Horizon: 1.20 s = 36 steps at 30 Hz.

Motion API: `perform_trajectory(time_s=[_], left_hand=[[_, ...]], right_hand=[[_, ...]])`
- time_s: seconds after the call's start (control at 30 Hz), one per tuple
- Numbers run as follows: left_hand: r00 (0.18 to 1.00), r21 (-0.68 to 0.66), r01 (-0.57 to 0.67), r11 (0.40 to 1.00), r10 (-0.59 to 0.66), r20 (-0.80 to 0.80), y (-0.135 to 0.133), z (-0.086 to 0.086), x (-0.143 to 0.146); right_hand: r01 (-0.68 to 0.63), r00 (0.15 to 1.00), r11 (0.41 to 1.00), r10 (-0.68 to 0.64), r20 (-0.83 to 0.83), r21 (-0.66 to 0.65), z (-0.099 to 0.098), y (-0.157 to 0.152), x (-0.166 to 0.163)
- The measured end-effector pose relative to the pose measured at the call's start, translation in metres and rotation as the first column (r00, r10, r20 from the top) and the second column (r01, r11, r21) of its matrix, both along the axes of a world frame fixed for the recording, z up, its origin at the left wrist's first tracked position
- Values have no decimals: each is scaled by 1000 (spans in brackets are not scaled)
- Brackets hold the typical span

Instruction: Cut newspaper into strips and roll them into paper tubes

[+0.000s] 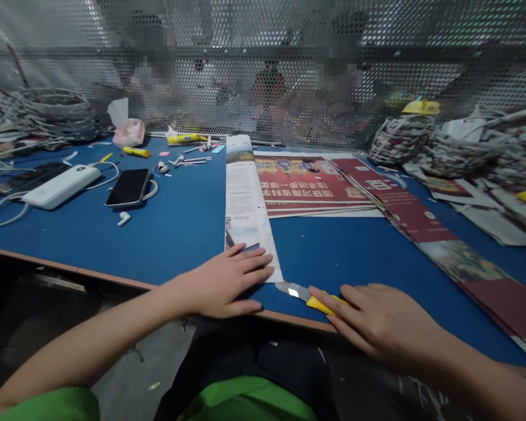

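Note:
My left hand lies flat with fingers spread, pressing the near end of a long folded strip of newspaper. In my right hand is a yellow utility knife, gripped by its handle. Its blade is out and points left, with the tip at the strip's near right corner. Beyond the strip, to the right, lie red printed sheets. A long folded red strip runs diagonally toward the right edge of the blue table.
On the left are a white power bank, a phone and an earbud. Glue sticks and a tissue pack sit farther back. Woven paper baskets stand at the right, before a perforated metal screen.

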<state>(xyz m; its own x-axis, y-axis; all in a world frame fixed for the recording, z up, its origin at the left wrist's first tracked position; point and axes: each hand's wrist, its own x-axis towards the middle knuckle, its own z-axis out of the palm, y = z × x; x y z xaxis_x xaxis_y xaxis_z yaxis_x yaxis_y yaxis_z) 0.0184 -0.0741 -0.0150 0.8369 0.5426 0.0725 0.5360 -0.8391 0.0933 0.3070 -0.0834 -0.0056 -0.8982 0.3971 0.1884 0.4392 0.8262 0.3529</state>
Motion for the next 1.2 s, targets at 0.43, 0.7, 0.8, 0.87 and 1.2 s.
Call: perform_trajectory(time_s=[0.43, 0.7, 0.8, 0.87, 1.2], left_hand=[[868, 299, -481, 824, 399, 297, -55, -46, 57], [855, 319, -499, 806, 399, 330, -56, -54, 57], [848, 315, -510, 801, 406, 342, -56, -54, 57], [852, 312, -504, 806, 404, 333, -56, -54, 57], [878, 214, -446, 869, 377, 294, -56, -42, 49]], right_hand=[[-50, 999, 994, 52, 10, -101, 6, 9, -3], [-82, 996, 996, 80, -47, -43, 3, 8, -3], [-85, 996, 995, 83, -37, -52, 2, 5, -3], [-87, 996, 995, 85, -40, -45, 3, 4, -3], [-29, 1000, 997, 29, -11, -71, 6, -2, -2]])
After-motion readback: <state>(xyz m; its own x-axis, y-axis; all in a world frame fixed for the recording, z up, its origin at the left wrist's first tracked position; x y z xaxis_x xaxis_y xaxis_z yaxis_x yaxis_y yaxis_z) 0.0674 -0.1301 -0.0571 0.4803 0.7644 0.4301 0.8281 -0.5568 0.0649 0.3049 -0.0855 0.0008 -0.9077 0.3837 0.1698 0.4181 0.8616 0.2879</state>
